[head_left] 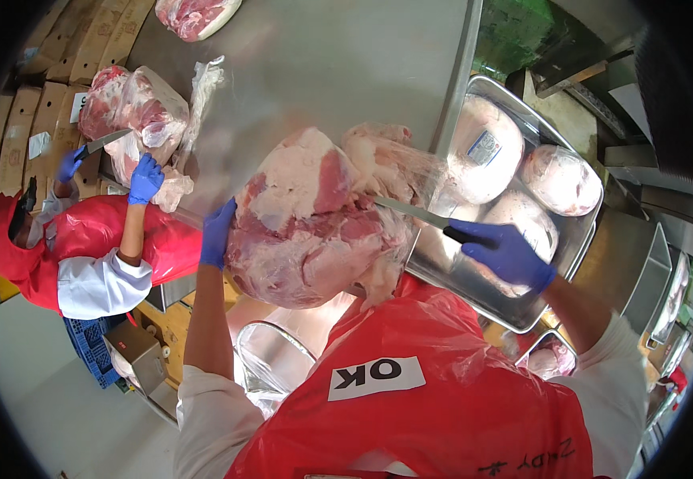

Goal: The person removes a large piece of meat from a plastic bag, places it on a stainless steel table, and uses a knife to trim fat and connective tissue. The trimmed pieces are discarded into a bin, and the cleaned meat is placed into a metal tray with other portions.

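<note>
A large cut of raw meat (306, 247), pink with thick pale fat, lies at the near edge of the steel table (338, 72). My left hand (219, 233), in a blue glove, grips its left side; some fingers are hidden. In my right hand (510, 257), also gloved in blue, the dark handle of a knife (414, 211) is held. The blade points left, with its tip at the meat's upper right part. Clear plastic film (418, 172) clings to the meat's right side.
To the right, a metal tray (586, 231) holds several wrapped pieces of meat. At the left, a co-worker in a red apron (99, 231) holds a knife (107, 140) over another cut (151, 112). Cardboard boxes (51, 104) line the far left; more meat (196, 17) lies farther back.
</note>
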Action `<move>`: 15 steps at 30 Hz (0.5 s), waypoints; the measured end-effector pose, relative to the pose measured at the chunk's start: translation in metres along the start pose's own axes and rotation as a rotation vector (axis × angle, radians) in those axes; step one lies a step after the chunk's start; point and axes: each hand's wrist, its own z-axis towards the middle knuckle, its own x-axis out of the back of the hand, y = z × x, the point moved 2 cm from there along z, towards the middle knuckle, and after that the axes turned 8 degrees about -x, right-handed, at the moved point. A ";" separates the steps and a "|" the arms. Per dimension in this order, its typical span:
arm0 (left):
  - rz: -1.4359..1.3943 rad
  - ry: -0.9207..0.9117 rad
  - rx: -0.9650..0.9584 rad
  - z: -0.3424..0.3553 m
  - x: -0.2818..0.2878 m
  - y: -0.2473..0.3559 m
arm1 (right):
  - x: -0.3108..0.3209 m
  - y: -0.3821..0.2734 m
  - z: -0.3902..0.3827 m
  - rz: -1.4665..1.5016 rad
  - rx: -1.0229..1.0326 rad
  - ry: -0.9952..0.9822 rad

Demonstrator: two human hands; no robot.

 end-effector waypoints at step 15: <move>-0.051 0.219 0.034 -0.030 0.015 0.002 | -0.087 0.059 0.031 0.227 0.225 0.347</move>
